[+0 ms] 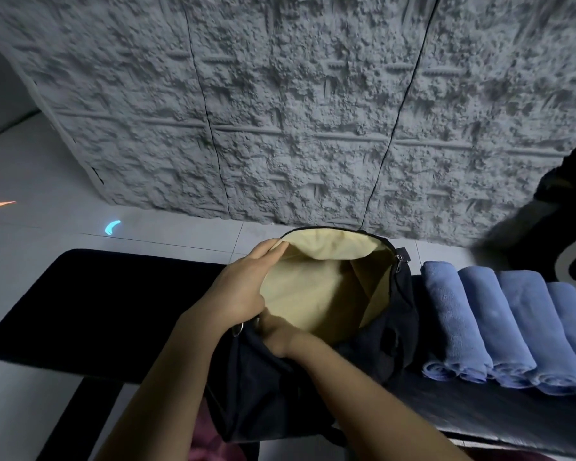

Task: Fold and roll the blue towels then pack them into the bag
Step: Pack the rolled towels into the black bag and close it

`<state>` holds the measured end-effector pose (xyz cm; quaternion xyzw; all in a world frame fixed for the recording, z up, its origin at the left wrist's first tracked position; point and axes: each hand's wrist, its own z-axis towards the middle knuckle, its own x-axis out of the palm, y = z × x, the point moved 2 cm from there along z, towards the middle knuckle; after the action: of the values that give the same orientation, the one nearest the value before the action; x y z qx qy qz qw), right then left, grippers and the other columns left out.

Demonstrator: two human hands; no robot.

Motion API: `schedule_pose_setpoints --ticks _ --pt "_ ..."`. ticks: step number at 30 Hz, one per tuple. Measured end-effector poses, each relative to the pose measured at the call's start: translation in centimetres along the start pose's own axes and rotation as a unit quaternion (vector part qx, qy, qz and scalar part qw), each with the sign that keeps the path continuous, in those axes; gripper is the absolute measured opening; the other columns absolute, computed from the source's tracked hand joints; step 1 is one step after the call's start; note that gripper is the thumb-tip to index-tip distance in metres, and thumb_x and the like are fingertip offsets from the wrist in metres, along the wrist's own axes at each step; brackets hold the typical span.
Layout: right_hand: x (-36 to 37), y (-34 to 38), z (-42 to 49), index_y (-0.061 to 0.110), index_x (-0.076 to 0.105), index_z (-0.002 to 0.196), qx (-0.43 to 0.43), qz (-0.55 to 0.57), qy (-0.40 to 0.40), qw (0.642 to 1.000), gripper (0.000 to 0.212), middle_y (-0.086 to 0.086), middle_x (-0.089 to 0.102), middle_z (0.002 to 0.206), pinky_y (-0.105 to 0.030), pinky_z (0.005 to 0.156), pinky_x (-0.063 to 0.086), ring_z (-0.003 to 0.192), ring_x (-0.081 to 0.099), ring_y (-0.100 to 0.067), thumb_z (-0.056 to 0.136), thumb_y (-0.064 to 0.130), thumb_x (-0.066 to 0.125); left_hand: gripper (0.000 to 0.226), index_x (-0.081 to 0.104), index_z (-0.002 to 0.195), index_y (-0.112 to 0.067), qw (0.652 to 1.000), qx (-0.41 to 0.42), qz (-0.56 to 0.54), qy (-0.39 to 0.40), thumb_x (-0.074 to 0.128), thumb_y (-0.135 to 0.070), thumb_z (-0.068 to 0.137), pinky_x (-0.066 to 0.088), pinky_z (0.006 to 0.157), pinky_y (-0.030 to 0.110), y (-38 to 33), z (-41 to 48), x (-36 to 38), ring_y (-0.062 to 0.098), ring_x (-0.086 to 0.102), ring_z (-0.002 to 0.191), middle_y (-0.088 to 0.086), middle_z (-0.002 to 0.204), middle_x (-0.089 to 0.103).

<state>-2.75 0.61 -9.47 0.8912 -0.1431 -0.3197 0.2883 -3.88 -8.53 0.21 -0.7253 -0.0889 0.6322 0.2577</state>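
A rough, grey textured wall (313, 111) rose behind a pale tiled floor (30, 181), and in front of it ran a dark desk (90, 304) that carried everything. The left hand (240, 291) was closed on the upper left rim of a black bag (393, 331), thumb and fingers pinching the edge and pulling it open. The right hand (280, 334) gripped the near rim just below, its fingers curled into the dark fabric, so the two hands crossed at the opening. The bag stood at the middle of the desk with its mouth wide open, showing a tan lining (316, 294) with nothing visible inside. A metal zipper pull (399, 259) hung at the right side of the opening. Just beside the bag on the right, four rolled blue towels (499, 324) lay side by side on the desk, touching one another, their spiral ends facing the near edge, with the edge of another at the frame's right border.
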Motion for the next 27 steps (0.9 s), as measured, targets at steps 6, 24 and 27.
schedule_pose_setpoints --ticks 6,24,27 --pt "-2.0 0.6 -4.3 0.012 0.054 0.121 -0.019 -0.183 -0.08 0.98 0.048 -0.014 0.057 0.126 -0.038 0.093 0.041 0.116 0.053 -0.032 0.099 0.049 0.032 0.1 0.014 0.149 -0.033 1.0 -0.014 0.012 -0.005 0.044 0.016 0.067 0.045 0.092 0.028 0.4 0.0 0.2 0.014 0.043 0.125 -0.025 0.152 0.008" --pt "-9.3 -13.0 -16.0 0.02 0.056 0.098 -0.111 -0.176 -0.512 0.834 0.012 0.002 0.056 0.097 -0.033 0.066 0.041 0.085 0.049 -0.02 0.093 0.027 0.047 0.081 0.029 0.143 -0.023 0.992 -0.051 0.106 -0.044 0.046 0.01 0.071 0.042 0.093 0.034 -1.5 1.4 1.9 0.021 0.028 0.123 -0.007 0.145 0.023" --pt "-12.9 -17.7 -14.3 0.009 0.051 0.112 0.115 -0.165 -0.507 0.838 0.033 -0.015 0.053 0.108 -0.042 0.07 0.042 0.093 0.05 -0.038 0.09 0.031 0.044 0.081 0.029 0.142 -0.023 0.992 -0.054 0.101 -0.044 0.044 0.012 0.07 0.044 0.093 0.034 -1.4 1.6 2.0 0.021 0.028 0.123 -0.008 0.146 0.023"
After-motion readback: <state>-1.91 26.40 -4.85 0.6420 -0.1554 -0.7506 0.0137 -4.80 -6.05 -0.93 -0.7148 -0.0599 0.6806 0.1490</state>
